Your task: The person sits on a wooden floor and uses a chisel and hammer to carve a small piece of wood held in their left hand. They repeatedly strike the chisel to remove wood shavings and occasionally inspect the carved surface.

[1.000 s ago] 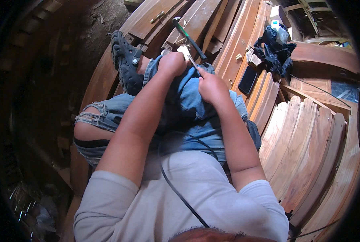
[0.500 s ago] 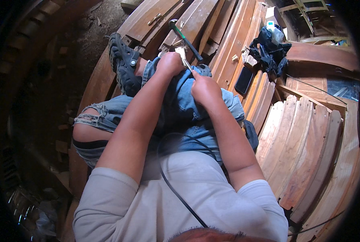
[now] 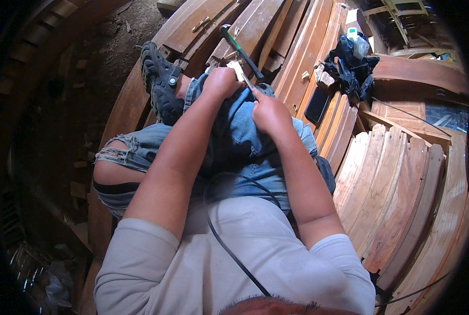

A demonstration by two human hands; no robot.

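Observation:
My left hand (image 3: 222, 83) is closed around a small pale piece of wood (image 3: 236, 67) whose end shows beyond the knuckles. In my right hand (image 3: 270, 112) is a thin metal-bladed tool (image 3: 246, 81), its handle hidden in the fingers. The blade slants up and left and meets the wood, or lies right beside it. Both hands are over my jeans (image 3: 240, 123), between my bent legs. Just beyond them a hammer (image 3: 241, 50) with a green and black handle lies on the boards.
Brown wooden boards (image 3: 304, 52) run beneath me, with shavings (image 3: 201, 24) on them. To the right are a black phone (image 3: 317, 105), a black plastic bag (image 3: 350, 65) and stacked planks (image 3: 381, 184). A black cable (image 3: 229, 247) crosses my shirt. Dark ground (image 3: 108, 68) lies to the left.
My right hand has shifted slightly up and right with the bladed tool. The left hand and the piece of wood stay almost in place.

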